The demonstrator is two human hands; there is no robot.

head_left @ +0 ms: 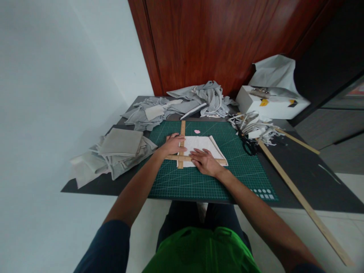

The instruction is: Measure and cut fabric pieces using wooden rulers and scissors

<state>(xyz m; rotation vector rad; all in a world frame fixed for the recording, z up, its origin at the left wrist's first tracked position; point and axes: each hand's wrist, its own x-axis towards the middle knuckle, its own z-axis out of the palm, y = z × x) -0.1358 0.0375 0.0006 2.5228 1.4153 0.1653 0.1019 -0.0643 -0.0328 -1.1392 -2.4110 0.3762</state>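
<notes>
A white piece of fabric (201, 145) lies flat on the green cutting mat (210, 178). Two wooden rulers cross over it: one upright (182, 131) along the fabric's left edge, one lying sideways (222, 161) along its near edge. My left hand (172, 144) presses on the upright ruler where the two cross. My right hand (205, 161) lies flat, fingers spread, on the sideways ruler and the fabric. A small pink chalk piece (197, 131) rests on the mat just beyond the fabric.
A stack of folded grey fabric squares (121, 146) sits left of the mat. Crumpled grey fabric (182, 102) lies at the back. Black scissors (248, 144) and fabric strips (253, 123) lie right, near a white box (270, 102). Long wooden sticks (298, 197) cross the dark table (313, 174).
</notes>
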